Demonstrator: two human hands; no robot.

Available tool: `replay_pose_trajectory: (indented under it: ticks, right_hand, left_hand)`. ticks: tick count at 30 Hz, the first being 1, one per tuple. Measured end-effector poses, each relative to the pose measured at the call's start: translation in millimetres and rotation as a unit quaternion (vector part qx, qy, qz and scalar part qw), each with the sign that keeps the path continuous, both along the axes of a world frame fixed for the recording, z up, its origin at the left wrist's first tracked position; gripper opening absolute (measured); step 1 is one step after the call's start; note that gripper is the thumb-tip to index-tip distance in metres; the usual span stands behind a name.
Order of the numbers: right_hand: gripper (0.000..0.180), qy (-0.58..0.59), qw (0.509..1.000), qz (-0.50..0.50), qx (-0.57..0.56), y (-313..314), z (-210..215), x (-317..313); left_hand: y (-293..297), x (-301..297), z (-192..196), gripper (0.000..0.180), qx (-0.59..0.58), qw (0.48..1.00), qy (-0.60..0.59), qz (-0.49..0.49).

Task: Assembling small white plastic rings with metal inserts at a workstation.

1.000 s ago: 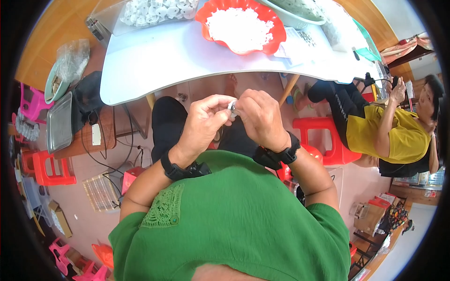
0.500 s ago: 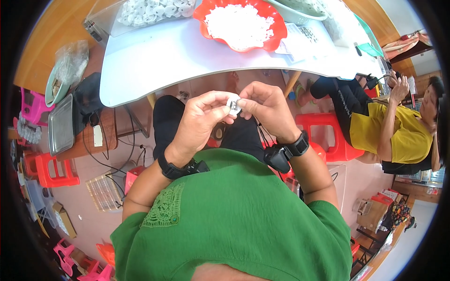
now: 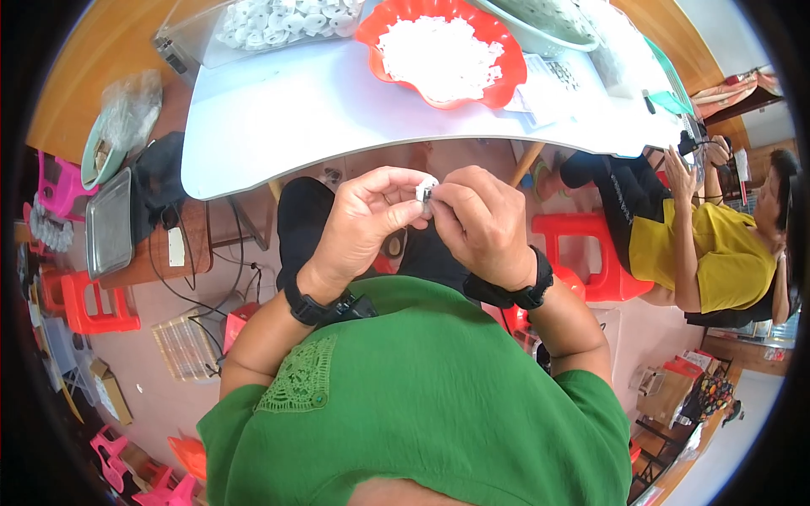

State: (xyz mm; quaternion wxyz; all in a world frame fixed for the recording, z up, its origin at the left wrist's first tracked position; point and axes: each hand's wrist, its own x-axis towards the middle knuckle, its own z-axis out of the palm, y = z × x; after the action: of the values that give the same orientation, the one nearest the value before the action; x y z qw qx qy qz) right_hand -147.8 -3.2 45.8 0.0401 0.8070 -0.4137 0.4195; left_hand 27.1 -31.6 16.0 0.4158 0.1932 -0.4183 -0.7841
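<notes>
A small round white plastic part is pinched between the thumb and fingertips of my left hand, above my lap and short of the table's near edge. My right hand meets it from the other side, thumb and fingers closed at its right edge. Something small and dark shows on the part by the right fingertips, too small to name. Whether the right fingers hold a separate piece is hidden. Beyond my hands, a red scalloped bowl of small white pieces stands on the white table.
A clear bin with many round white parts stands at the table's far left. A pale green basin is behind the bowl. To the right, a person in a yellow top sits near a red stool. Cables trail on the left floor.
The white part has turned from nearly face-on to more edge-on. My right hand has rolled over and its fingers have come further round it. The view has shifted slightly.
</notes>
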Motion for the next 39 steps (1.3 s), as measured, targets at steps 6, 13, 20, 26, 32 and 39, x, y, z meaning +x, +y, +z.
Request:
replay_pose_trajectory:
  ticks: [6, 13, 20, 26, 32, 39]
  right_hand:
    - [0.022, 0.076, 0.996, 0.029, -0.025, 0, -4, -1]
    - [0.022, 0.087, 0.995, 0.044, -0.016, -1, -3, 0]
    - [0.018, 0.071, 0.996, 0.025, 0.047, 3, -6, 0]
    - [0.017, 0.074, 0.993, 0.04, 0.08, -2, -4, -4]
    - [0.016, 0.084, 0.986, 0.096, 0.107, -5, 3, -8]
    - [0.011, 0.053, 0.974, 0.093, 0.2, -13, 8, -10]
  left_hand:
    - [4, -1, 2, 0.026, -0.025, 0.999, -0.032, 0.029]
    - [5, -4, -3, 0.02, -0.067, 0.997, -0.017, 0.033]
    - [5, -3, -1, 0.019, -0.039, 0.99, -0.135, 0.026]
    - [7, -4, -1, 0.02, -0.008, 0.988, -0.152, 0.036]
    - [7, -5, -5, 0.018, -0.017, 0.994, -0.107, 0.019]
    - [-4, -2, -6, 0.019, -0.009, 0.994, -0.111, 0.004]
